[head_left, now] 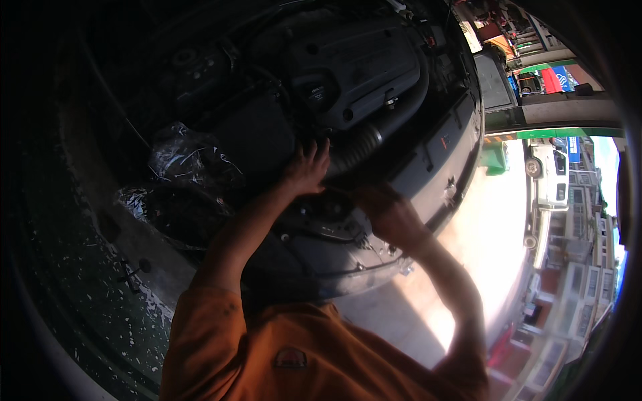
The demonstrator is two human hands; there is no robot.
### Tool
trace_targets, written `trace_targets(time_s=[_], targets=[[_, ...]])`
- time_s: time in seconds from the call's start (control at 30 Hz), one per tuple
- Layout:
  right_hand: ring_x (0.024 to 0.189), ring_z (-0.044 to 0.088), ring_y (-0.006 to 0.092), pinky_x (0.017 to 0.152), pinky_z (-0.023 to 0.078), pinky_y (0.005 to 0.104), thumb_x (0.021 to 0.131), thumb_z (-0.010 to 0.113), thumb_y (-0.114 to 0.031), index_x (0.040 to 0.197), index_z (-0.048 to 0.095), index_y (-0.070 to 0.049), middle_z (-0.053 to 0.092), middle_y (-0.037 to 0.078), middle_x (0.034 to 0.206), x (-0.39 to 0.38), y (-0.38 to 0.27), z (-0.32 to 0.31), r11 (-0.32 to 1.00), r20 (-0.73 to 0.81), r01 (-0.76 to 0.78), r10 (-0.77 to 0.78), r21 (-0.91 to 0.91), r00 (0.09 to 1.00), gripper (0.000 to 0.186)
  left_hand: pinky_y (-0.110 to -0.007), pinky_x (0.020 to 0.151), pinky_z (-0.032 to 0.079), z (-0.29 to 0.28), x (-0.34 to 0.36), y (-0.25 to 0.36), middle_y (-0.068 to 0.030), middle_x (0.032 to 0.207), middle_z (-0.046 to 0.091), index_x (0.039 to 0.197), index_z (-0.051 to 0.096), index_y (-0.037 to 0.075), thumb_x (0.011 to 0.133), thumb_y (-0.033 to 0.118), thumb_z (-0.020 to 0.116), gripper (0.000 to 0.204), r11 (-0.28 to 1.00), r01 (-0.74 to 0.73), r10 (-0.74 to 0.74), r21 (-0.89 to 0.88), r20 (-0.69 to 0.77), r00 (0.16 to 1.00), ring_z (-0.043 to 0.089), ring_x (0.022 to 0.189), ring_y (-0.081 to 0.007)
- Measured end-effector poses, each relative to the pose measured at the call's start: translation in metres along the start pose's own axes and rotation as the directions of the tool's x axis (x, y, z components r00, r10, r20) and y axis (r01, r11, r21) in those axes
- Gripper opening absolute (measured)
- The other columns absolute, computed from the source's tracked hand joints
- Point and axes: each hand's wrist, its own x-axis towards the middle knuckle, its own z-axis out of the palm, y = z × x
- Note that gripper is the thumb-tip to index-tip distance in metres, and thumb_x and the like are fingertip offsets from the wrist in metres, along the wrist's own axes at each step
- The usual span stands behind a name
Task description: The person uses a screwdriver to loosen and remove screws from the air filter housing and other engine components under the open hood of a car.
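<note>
My left hand [309,167] lies with its fingers spread at the edge of a dark box-shaped part [254,130] in a car's engine bay. Just right of its fingertips runs a ribbed black air hose [361,148]. Lower and to the right is my right hand [388,212], smeared by motion over the front corner of the bay. Its fingers are dark and blurred, and whether they hold anything does not show. Between and below both hands sits the headlight housing [328,227]. The black plastic engine cover [368,70] stands farther back.
Crumpled clear plastic film [184,157] lies over the fender side at left. A light-lit front panel [435,177] runs along the bay's right side. Beyond it are a bright floor [495,207], a green bin [495,159] and a parked white vehicle [552,177].
</note>
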Motion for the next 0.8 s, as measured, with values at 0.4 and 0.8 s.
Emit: trace_targets(time_s=[0.4,0.8], targets=[[0.07,0.067,0.0307,0.057,0.058,0.0377,0.083,0.064,-0.007,0.096,0.063,-0.003,0.06,0.016,0.1,0.026,-0.006,-0.01,0.966,0.016,-0.146,0.146,0.214,0.989,0.014,-0.062,0.1,0.042,0.002,0.002,0.0,-0.0217,0.155,0.032,0.136,0.053,0.0,0.073,0.076,0.065,0.099,1.0,0.008,-0.007,-0.028,0.022,1.0,0.041,0.131,-0.0418],[0.075,0.068,0.034,0.058,0.057,0.0424,0.086,0.066,-0.008,0.101,0.059,-0.004,0.057,0.019,0.1,0.016,0.005,0.0,0.973,0.125,-0.218,0.207,0.081,0.97,0.017,-0.064,0.101,0.04,-0.001,0.003,0.001,-0.0236,0.155,0.03,0.136,0.054,0.002,0.076,0.068,0.068,0.09,1.0,-0.005,0.005,-0.026,0.017,1.0,0.04,0.133,-0.0444]])
